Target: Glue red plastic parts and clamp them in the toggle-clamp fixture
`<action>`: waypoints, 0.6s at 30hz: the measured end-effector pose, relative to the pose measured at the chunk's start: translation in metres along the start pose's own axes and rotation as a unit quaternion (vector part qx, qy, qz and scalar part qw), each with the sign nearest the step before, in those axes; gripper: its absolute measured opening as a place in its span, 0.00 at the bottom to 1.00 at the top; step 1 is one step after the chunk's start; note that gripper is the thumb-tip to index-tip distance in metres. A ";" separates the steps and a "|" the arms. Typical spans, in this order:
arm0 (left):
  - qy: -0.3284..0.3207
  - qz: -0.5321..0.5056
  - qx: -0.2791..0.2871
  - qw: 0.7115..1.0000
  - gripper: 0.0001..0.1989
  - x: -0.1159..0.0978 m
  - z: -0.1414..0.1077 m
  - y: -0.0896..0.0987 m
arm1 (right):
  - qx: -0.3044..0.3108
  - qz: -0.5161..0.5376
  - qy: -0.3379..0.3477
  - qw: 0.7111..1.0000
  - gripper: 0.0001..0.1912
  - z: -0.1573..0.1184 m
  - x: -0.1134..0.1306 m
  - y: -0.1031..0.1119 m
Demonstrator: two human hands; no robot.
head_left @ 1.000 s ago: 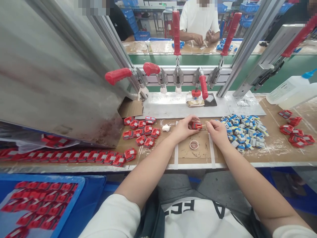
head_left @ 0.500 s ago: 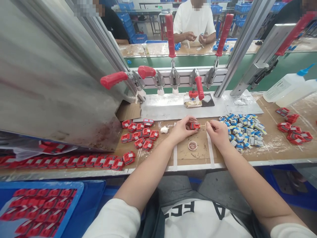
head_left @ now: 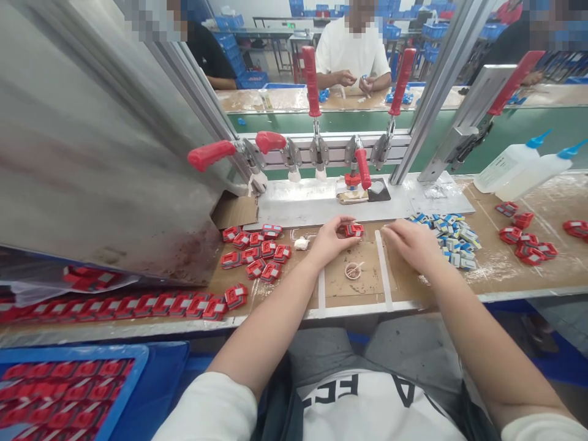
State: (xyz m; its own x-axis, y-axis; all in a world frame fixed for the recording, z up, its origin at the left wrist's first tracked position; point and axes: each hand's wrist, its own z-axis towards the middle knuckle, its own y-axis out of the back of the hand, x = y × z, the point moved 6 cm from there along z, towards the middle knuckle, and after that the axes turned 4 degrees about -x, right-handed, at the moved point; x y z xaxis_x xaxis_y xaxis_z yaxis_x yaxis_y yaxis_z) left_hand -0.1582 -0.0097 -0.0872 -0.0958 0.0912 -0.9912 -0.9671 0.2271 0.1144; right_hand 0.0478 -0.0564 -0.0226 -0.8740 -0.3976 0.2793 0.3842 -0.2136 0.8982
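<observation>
My left hand [head_left: 334, 237] pinches a red and grey plastic part [head_left: 354, 230] above the cardboard mat. To its right, my right hand [head_left: 408, 242] is beside the pile of blue, white and yellow pieces [head_left: 452, 236]; its fingers point left, and whether they hold anything cannot be made out. Between my forearms sits a small round cup [head_left: 353, 271] of brownish material with a thin stick lying across it. More red parts [head_left: 269, 249] lie in a cluster left of my left hand, near a white lump [head_left: 301, 244].
Toggle clamps with red handles [head_left: 311, 82] stand on a metal frame behind my hands. Two bottles [head_left: 505, 166] and red parts [head_left: 528, 248] are at the right. A blue tray [head_left: 146, 361] is lower left. A person in white [head_left: 353, 49] sits across.
The thin stick has gone from my right hand's fingers to the cup. My right hand has moved slightly away from the red part. The camera view has shifted.
</observation>
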 end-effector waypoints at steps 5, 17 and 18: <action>0.020 -0.039 -0.002 0.999 0.27 -0.004 0.000 0.001 | 0.081 -0.153 0.036 0.984 0.13 0.027 -0.035 -0.006; 0.009 -0.169 0.020 0.985 0.34 -0.015 -0.001 -0.004 | 0.035 0.391 -0.078 0.916 0.24 0.032 -0.029 -0.022; 0.010 -0.175 0.020 0.984 0.33 -0.015 -0.001 -0.005 | 0.037 0.449 -0.100 0.887 0.25 0.029 -0.028 -0.024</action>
State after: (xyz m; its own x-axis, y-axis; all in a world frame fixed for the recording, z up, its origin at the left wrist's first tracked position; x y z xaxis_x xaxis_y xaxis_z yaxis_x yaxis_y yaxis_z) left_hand -0.1524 -0.0136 -0.0726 0.2364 -0.0184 -0.9715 -0.9317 0.2795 -0.2320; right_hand 0.0540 -0.0138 -0.0424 -0.2635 -0.2096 0.9416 0.9385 0.1701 0.3005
